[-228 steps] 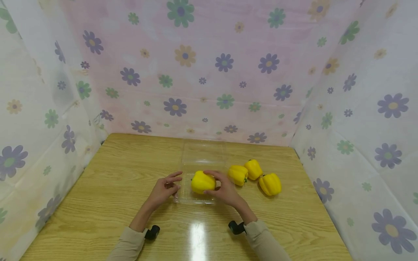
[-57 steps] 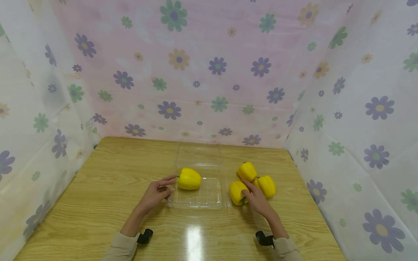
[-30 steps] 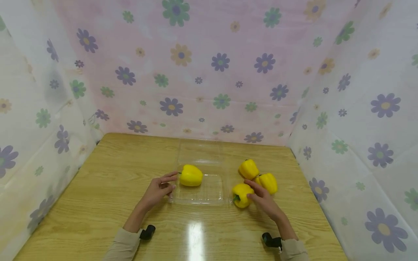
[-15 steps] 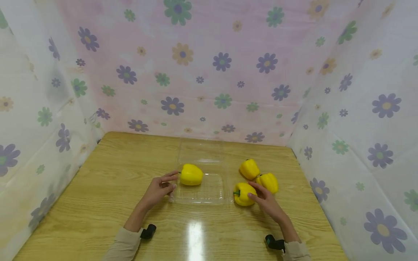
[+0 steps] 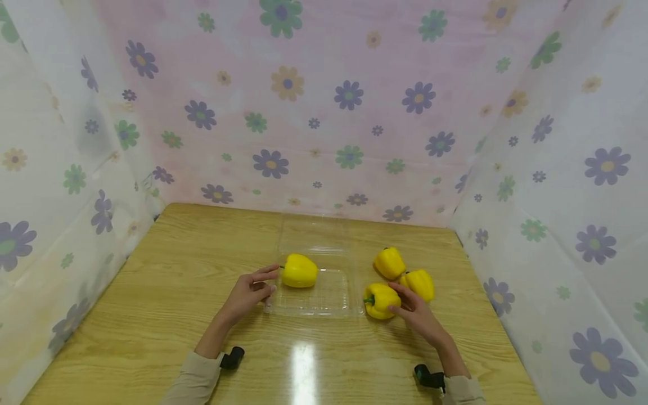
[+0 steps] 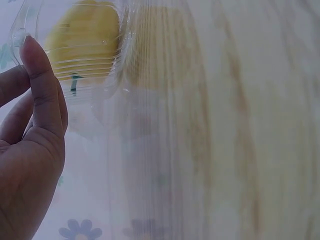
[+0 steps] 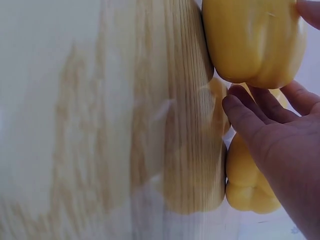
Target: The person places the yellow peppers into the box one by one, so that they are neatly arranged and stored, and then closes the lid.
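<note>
In the head view my left hand [image 5: 246, 297] pinches the left edge of a clear plastic clamshell container [image 5: 324, 311] that lies with its lid [image 5: 314, 232] laid back. One yellow bell pepper [image 5: 300, 271] lies on its side in the container's left part, its green stem toward my left fingers. The left wrist view shows my thumb [image 6: 37, 57] at the container's rim. To the right of the container, my right hand [image 5: 417, 316] holds a second yellow bell pepper [image 5: 382, 302] between thumb and fingers, its stem pointing left. It sits low at the table, as the right wrist view shows.
Behind my right hand, two more yellow bell peppers [image 5: 390, 262] stand close together on the wooden table [image 5: 202, 242]. Flower-patterned cloth [image 5: 324, 112] encloses the back and both sides. A black wrist camera [image 5: 233, 358] shows below each hand.
Earlier my right hand placed a pepper in the container. It has since moved right to another pepper and turned it until the stem points left. My left hand stays at the container.
</note>
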Action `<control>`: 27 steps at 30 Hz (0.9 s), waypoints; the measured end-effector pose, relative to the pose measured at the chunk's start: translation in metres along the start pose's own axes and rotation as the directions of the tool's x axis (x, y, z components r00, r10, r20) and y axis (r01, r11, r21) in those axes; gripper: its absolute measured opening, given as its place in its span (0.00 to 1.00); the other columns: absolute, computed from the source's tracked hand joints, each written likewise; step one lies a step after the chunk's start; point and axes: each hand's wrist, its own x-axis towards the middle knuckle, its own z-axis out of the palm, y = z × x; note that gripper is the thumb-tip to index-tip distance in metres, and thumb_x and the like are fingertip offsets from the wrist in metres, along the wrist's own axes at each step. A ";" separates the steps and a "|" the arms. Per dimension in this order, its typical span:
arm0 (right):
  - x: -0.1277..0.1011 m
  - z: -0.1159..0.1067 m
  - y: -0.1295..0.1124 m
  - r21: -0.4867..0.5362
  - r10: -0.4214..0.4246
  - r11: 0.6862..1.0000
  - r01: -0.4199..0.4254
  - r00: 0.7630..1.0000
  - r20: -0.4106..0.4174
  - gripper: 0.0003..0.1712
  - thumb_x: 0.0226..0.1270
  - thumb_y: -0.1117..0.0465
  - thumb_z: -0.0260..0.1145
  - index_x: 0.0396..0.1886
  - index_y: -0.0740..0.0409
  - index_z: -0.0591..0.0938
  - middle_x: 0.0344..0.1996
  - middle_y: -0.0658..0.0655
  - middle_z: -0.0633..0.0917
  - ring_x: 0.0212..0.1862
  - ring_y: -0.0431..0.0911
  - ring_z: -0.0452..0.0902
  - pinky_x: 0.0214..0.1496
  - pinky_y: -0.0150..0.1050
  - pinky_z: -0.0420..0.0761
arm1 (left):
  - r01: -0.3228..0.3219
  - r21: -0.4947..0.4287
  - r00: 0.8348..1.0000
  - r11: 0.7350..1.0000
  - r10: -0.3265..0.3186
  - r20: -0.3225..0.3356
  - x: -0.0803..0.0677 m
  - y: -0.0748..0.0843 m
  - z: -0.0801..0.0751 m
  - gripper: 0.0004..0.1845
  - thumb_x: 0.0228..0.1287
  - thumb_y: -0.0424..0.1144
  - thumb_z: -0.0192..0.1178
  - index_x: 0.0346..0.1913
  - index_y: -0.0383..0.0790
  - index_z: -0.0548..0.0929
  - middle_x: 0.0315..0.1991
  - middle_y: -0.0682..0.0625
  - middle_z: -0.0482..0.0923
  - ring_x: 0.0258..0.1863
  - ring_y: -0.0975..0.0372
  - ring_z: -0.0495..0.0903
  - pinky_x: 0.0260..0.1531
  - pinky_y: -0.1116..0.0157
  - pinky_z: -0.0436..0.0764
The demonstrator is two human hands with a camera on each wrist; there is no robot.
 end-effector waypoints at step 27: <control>0.003 0.000 0.006 -0.046 -0.013 0.999 0.013 1.000 0.006 0.42 0.68 0.58 0.72 0.77 0.61 0.65 0.73 0.67 0.68 0.71 0.63 0.67 0.61 0.24 0.72 | 0.003 0.009 1.000 1.000 -0.002 -0.014 0.003 0.001 0.001 0.23 0.71 0.26 0.60 0.65 0.19 0.74 0.75 0.32 0.62 0.30 0.60 0.77 0.27 0.71 0.81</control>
